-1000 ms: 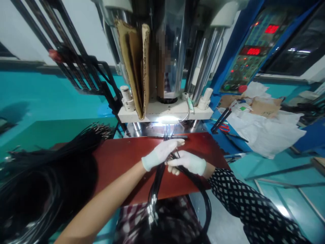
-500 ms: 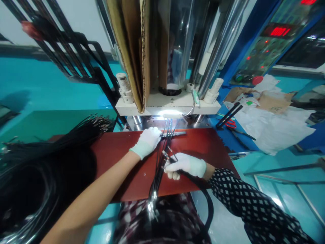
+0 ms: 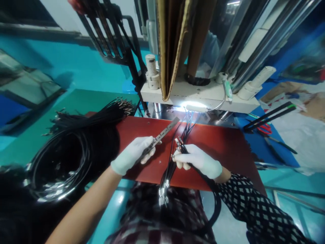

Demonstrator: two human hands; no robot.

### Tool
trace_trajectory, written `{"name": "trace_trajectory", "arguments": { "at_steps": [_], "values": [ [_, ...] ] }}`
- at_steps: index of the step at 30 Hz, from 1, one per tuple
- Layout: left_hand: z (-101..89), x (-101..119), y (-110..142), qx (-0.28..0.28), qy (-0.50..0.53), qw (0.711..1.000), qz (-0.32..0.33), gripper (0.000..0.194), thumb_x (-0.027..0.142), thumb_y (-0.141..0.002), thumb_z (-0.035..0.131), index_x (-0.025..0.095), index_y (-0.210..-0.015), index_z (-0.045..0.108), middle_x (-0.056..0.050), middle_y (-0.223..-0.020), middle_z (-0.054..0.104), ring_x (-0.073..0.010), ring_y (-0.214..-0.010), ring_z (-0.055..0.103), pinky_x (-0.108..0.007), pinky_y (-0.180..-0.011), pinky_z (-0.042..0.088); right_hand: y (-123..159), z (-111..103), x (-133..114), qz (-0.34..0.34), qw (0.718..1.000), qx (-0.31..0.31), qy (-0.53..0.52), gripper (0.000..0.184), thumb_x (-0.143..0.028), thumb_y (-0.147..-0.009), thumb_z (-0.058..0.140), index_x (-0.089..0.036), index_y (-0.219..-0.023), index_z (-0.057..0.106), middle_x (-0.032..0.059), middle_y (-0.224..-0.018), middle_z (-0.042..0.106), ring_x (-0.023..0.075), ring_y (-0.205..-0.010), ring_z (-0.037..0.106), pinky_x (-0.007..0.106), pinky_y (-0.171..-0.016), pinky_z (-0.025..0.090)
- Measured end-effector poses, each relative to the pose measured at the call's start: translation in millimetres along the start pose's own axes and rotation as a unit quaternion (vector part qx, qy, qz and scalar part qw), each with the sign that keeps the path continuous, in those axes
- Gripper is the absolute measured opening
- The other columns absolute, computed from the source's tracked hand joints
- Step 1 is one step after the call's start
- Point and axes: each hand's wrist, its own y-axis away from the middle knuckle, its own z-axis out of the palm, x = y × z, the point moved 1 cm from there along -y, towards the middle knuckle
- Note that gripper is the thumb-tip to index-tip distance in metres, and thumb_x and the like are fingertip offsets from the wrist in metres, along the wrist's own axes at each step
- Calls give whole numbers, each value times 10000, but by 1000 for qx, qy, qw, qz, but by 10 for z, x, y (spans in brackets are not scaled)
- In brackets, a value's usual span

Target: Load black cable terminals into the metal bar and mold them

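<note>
My gloved left hand (image 3: 135, 152) is closed round a flat metal bar with slots (image 3: 162, 134), tilted up and to the right above the red-brown board (image 3: 223, 145). In my gloved right hand (image 3: 196, 159) is a bunch of black cables (image 3: 201, 174) with metal connector ends poking out past the fingers. A second strand of thin black cables (image 3: 166, 173) runs between my hands, from under the lit machine down to shiny metallic ends (image 3: 164, 193) over my lap.
A press-like machine with a white plate (image 3: 172, 98) stands ahead, cardboard (image 3: 174, 51) leaning on it. Coiled black cables (image 3: 83, 149) lie left on a green surface (image 3: 30, 135). Red-handled pliers (image 3: 265, 128) and a white plastic bag (image 3: 297, 135) are at the right.
The metal bar, lying across the cables by the machine before, is now lifted in my left hand and pulled back to the left. My right hand still holds its cables. The view has shifted.
</note>
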Motion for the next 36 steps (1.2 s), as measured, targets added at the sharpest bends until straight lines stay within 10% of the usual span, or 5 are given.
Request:
{"name": "trace_trajectory", "arguments": {
  "at_steps": [9,28,36],
  "values": [
    [211,-58,-452,-180,146,972,26,406,514,-929,504,130,-834,593,-12,-604,573,-115,-499,510,-241,-526,422,-79,101,-38,17,997,75,11,221,-346,-825,686,-132,-789,651,20,-693,650,100,-583,536,229,-556,414],
    [473,-116,-441,28,154,986,54,333,483,-962,503,178,-835,459,52,-653,464,-65,-505,435,-179,-463,354,-304,317,81,20,987,150,53,151,-275,-835,604,-163,-733,598,-6,-609,638,96,-505,545,220,-500,434],
    [459,-154,-450,-8,230,972,51,341,453,-973,500,155,-805,501,41,-629,485,-69,-532,440,-183,-505,371,-338,272,66,22,993,117,-5,125,-217,-818,618,-152,-713,597,-24,-573,607,75,-487,523,198,-473,393]
  ]
}}
